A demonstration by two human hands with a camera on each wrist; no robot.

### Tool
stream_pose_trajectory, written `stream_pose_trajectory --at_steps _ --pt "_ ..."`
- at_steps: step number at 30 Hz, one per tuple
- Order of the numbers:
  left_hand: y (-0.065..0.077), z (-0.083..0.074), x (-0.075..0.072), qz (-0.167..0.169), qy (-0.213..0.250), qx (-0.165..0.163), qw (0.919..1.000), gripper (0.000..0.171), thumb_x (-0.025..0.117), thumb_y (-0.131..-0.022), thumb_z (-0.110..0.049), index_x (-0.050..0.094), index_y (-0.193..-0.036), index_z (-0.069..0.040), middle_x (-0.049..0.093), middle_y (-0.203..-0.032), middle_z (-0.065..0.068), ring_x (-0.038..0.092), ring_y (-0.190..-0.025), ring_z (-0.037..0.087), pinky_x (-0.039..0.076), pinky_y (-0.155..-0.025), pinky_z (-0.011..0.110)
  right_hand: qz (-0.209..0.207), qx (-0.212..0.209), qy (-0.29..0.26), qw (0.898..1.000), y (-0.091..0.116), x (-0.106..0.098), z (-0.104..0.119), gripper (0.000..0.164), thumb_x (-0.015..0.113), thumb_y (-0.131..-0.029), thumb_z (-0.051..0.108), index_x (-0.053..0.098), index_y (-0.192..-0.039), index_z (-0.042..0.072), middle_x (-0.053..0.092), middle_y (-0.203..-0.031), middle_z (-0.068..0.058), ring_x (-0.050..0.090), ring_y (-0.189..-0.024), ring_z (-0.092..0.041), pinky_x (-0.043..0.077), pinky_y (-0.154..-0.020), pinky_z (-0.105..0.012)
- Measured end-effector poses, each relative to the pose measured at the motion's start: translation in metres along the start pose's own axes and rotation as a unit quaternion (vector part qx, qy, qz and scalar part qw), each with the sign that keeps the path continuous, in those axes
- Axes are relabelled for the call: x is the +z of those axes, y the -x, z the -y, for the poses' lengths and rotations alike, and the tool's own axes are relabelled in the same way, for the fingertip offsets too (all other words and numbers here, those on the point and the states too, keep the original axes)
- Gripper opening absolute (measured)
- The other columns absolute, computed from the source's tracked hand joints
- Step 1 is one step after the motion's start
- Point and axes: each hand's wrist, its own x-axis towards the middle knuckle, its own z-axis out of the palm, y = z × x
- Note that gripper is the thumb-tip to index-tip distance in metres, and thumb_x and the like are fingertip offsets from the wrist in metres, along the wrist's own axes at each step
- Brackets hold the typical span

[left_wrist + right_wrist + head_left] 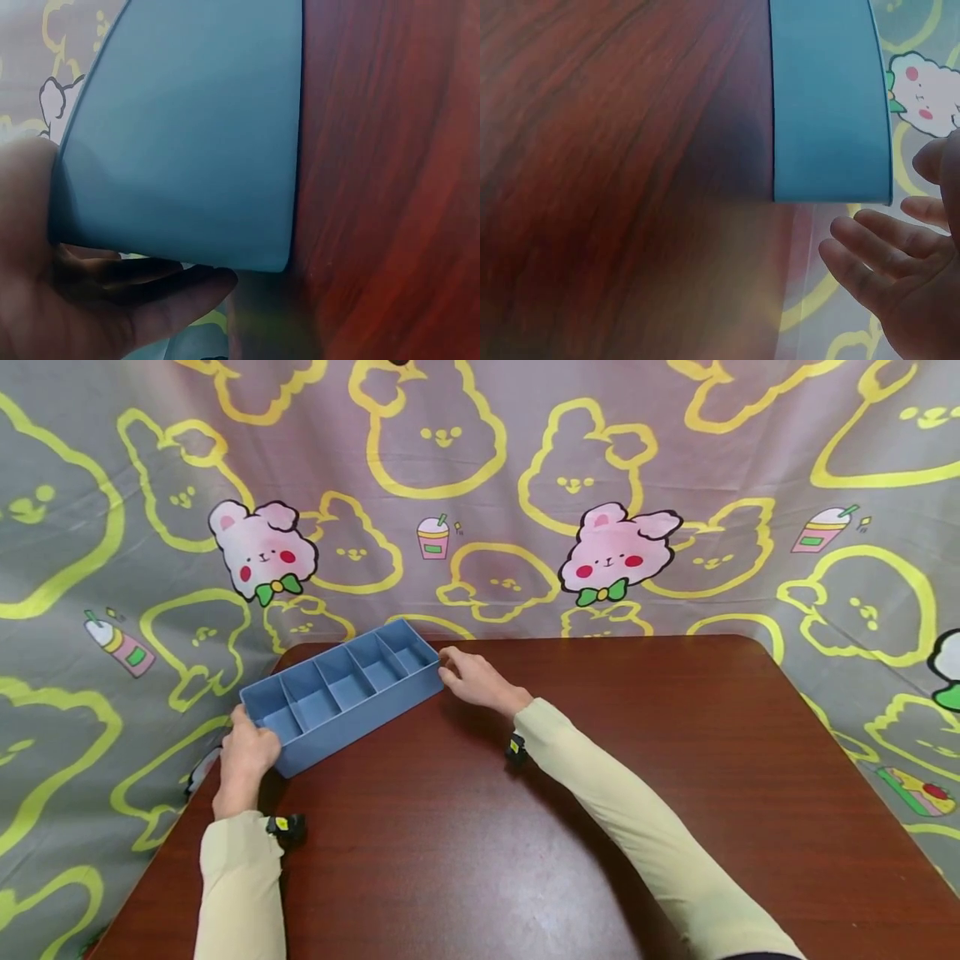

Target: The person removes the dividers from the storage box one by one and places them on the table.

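Observation:
A blue-grey storage box (360, 720) with a row of several open compartments lies slantwise on the table at the back left; no contents show in them. My left hand (247, 752) grips the near left end, its thumb by the rim and its fingers along the end wall. From the left wrist, the long side of the box (187, 135) fills much of the view above those fingers (184, 300). At the far right end is my right hand (477, 680). The right wrist view shows its fingers (877, 247) spread and slightly bent, just off the box's end (832, 112).
The dark reddish wooden table (465, 860) extends to the right and toward me. A patterned cloth (510, 460) hangs close behind the table and along its sides. Each wrist carries a small black camera, one on the left (288, 828) and one on the right (516, 749).

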Motion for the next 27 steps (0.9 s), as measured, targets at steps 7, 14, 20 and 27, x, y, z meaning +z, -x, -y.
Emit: stream_pose_trajectory --at_steps 7,14,20,27 --pt "0.003 0.001 -0.002 0.014 -0.01 0.014 0.9998 0.066 0.023 -0.097 -0.015 -0.001 -0.156 -0.002 0.02 -0.151 0.04 0.024 -0.136 0.06 0.024 -0.11 0.066 -0.012 0.004 -0.003 1.0 -0.002 0.002 0.004 0.04 0.047 -0.102 0.031 0.049 -0.136 0.009 0.062 -0.126 -0.008 0.061 -0.099 -0.017 0.052 -0.087 -0.034" --pt "0.004 0.004 -0.003 0.019 -0.006 0.019 0.9996 0.065 0.024 -0.098 -0.016 -0.001 -0.156 -0.002 0.02 -0.152 0.04 0.025 -0.136 0.06 0.025 -0.109 0.066 -0.009 0.02 -0.012 1.0 -0.003 0.002 0.01 0.042 0.047 -0.103 0.032 0.05 -0.136 0.006 0.063 -0.116 -0.007 0.06 -0.093 -0.016 0.052 -0.083 -0.032" --pt "0.004 0.003 0.0 0.009 0.001 0.029 0.9995 0.065 0.026 -0.098 -0.017 0.004 -0.156 -0.002 0.025 -0.151 0.039 0.027 -0.136 0.059 0.027 -0.109 0.065 -0.013 0.038 0.012 0.999 -0.003 0.001 0.012 0.042 0.047 -0.103 0.032 0.051 -0.135 0.006 0.063 -0.113 -0.006 0.06 -0.091 -0.016 0.052 -0.082 -0.032" --pt "0.006 0.001 0.001 -0.007 0.02 0.008 0.9997 0.064 0.029 -0.097 -0.018 0.009 -0.156 -0.005 0.027 -0.152 0.036 0.027 -0.137 0.057 0.027 -0.109 0.065 0.012 0.052 0.055 0.997 -0.005 0.001 0.018 0.044 0.048 -0.102 0.03 0.048 -0.138 0.004 0.062 -0.119 -0.01 0.06 -0.095 -0.019 0.051 -0.084 -0.035"
